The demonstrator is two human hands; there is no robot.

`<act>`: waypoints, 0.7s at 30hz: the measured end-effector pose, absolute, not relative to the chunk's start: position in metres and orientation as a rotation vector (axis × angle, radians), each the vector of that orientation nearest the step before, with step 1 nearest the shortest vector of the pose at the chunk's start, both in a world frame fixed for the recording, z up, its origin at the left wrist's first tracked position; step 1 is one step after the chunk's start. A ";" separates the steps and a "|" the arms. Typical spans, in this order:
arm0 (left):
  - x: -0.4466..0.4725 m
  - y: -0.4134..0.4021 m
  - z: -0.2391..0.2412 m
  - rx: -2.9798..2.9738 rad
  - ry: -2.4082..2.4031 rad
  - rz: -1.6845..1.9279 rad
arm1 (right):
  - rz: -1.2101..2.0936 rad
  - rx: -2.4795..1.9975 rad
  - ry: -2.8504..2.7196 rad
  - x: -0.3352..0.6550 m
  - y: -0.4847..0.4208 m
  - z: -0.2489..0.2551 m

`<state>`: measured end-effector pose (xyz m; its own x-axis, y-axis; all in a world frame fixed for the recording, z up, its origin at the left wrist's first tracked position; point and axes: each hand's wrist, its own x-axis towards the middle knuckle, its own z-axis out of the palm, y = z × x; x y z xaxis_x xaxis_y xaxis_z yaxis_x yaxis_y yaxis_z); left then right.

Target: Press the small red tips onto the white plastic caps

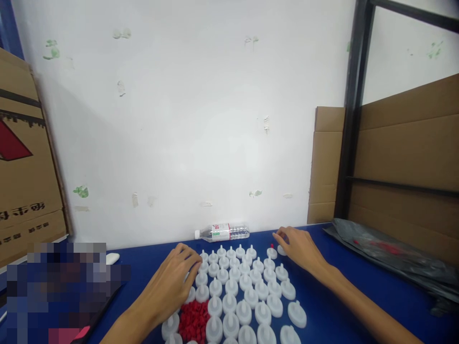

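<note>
Many white plastic nozzle caps (pixel 231 287), each a round base with a short spout, stand in rough rows on the blue table. At the left edge of the rows is my left hand (pixel 178 272), its fingers bent and close together over the caps; what they hold, if anything, is hidden. My right hand (pixel 299 246) is at the far right of the rows, thumb and forefinger pinched above a white cap (pixel 281 250) partly under it. Beside that, one cap (pixel 271 253) carries a small red tip (pixel 272 246). A heap of small red tips (pixel 194 321) lies among the nearer caps.
A plastic bottle (pixel 222 232) lies on its side along the white wall. A grey plastic bag (pixel 387 248) rests at the right, near a dark metal frame (pixel 353 110) and cardboard (pixel 405 153). A cardboard box (pixel 28 157) stands at the left, above a blurred patch.
</note>
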<state>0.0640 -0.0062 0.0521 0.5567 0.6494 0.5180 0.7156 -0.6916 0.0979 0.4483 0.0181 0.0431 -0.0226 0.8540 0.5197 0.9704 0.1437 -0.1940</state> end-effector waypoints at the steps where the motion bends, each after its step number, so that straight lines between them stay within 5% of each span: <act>1: 0.063 -0.006 0.049 -2.656 -1.202 -0.791 | -0.300 -1.705 -1.910 0.447 0.017 0.044; 21: 0.073 0.051 0.074 -2.830 -1.596 -0.695 | -0.246 -1.431 -1.942 0.431 0.012 0.050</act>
